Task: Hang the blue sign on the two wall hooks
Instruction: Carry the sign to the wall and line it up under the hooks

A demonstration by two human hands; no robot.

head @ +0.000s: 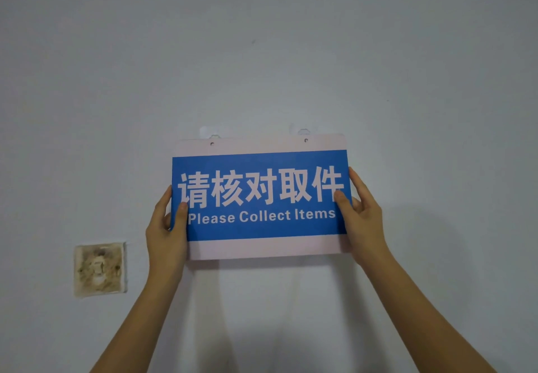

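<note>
The blue sign (262, 198) reads "Please Collect Items" under white Chinese characters and has pale bands along its top and bottom. It is held flat against the grey wall, slightly tilted with its right side higher. My left hand (166, 233) grips its left edge and my right hand (361, 215) grips its right edge, thumbs on the front. Two small holes sit in the top band. The left wall hook (213, 136) and the right wall hook (303, 131) are clear adhesive pieces peeking just above the sign's top edge, right over the holes.
A stained, dirty square patch (100, 268) marks the wall at the lower left of the sign. The rest of the wall around the sign is plain grey paint with a few small specks.
</note>
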